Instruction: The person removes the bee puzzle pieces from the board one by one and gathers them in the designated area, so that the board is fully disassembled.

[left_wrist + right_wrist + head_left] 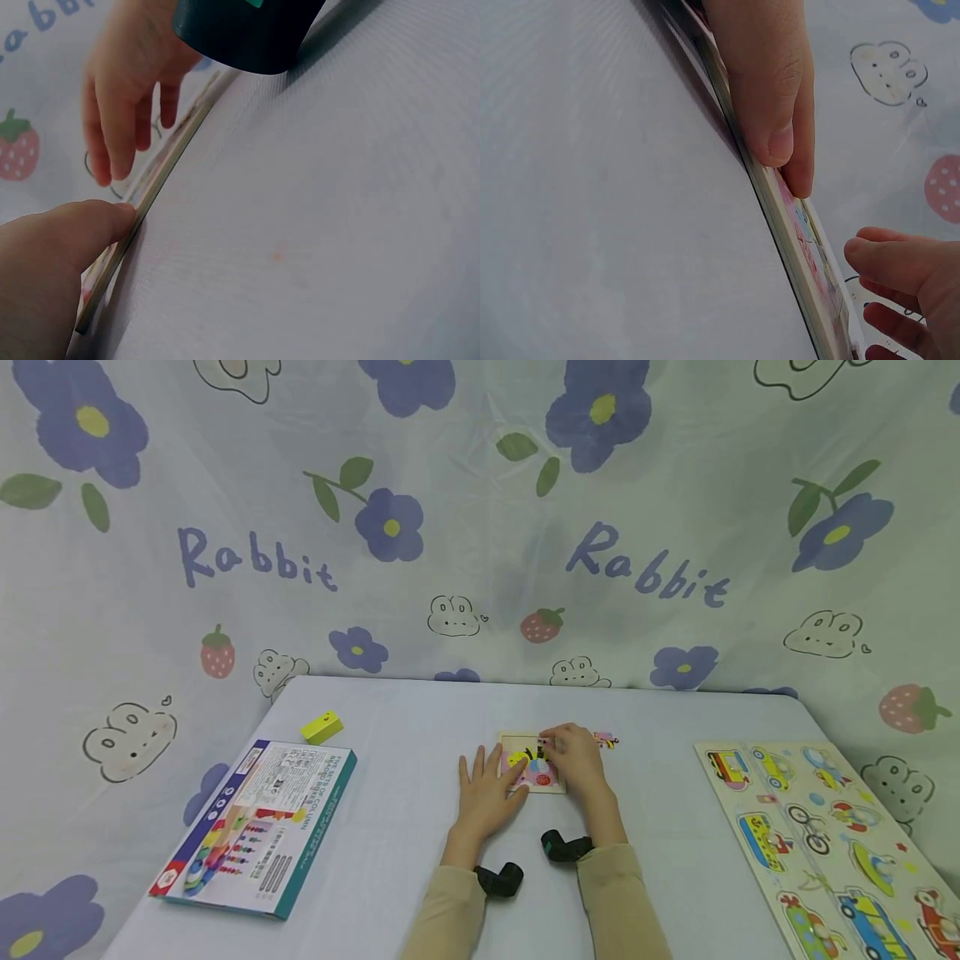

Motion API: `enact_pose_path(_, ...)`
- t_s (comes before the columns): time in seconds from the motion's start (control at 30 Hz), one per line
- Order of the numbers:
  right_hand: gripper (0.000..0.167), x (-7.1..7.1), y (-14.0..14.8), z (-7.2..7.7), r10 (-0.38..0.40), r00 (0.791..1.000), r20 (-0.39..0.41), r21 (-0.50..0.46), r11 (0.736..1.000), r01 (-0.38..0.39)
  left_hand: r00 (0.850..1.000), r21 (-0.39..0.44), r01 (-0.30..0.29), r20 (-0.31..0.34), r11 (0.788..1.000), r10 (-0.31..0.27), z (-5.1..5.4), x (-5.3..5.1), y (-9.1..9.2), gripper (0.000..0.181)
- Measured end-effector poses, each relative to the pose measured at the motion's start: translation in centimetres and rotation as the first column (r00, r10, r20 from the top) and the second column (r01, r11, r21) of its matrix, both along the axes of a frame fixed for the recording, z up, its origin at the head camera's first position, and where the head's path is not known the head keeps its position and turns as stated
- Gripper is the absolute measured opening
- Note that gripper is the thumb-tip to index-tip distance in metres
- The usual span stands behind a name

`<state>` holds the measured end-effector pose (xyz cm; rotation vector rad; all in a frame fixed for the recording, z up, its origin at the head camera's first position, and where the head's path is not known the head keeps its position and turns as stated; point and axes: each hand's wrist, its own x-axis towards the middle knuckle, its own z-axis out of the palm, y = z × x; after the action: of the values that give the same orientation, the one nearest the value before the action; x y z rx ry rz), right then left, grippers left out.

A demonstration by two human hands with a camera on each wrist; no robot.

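A small square wooden jigsaw puzzle with a bee picture lies in its tray at the middle of the table. My left hand rests on its left side with fingers spread, the thumb on its lower edge. Over the upper right of the tray, my right hand has its thumb and fingers close together, pinching a small puzzle piece that they mostly cover. In the right wrist view the right thumb points down at the picture. Just beyond the right hand lies a loose puzzle piece.
A toy box lies at the left, with a yellow block behind it. A wooden vehicle puzzle board covers the right side. Behind the table hangs a printed curtain. Black wrist cameras sit on both wrists.
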<state>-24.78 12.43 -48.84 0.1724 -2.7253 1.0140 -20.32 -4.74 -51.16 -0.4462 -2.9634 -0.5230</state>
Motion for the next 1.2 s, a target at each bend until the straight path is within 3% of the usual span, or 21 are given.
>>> enact_pose_path(0.13, 0.018, 0.13, -0.11, -0.19, -0.004, 1.000, -0.016, 0.050, 0.999, 0.005, 1.000, -0.007, 0.001, 0.003, 1.000, -0.001, 0.06, 0.06, 0.01, 0.046)
enact_pose_path(0.37, 0.027, 0.04, -0.02, -0.59, -0.003, 0.998, 0.066, 0.125, 0.992, -0.005, 1.000, -0.003, 0.006, 0.002, 1.000, -0.006, 0.18, 0.10, -0.01, 0.046)
enact_pose_path(0.53, 0.025, 0.04, 0.16, -0.80, 0.019, 0.998, 0.068, 0.157, 0.987, -0.030, 1.000, -0.005, 0.008, -0.008, 1.000, -0.008, 0.15, 0.09, -0.03, 0.045)
enact_pose_path(0.87, 0.018, 0.00, 0.07, -0.70, 0.024, 0.996, 0.087, 0.143, 0.989, -0.037, 1.000, -0.011, 0.012, -0.014, 1.000, -0.012, -0.08, -0.08, 0.00, 0.045)
enact_pose_path(1.2, 0.021, -0.10, -0.01, -0.86, 0.031, 0.996, 0.081, 0.172, 0.984, -0.045, 1.000, -0.008, 0.010, -0.009, 1.000, -0.010, -0.16, -0.08, -0.04, 0.045)
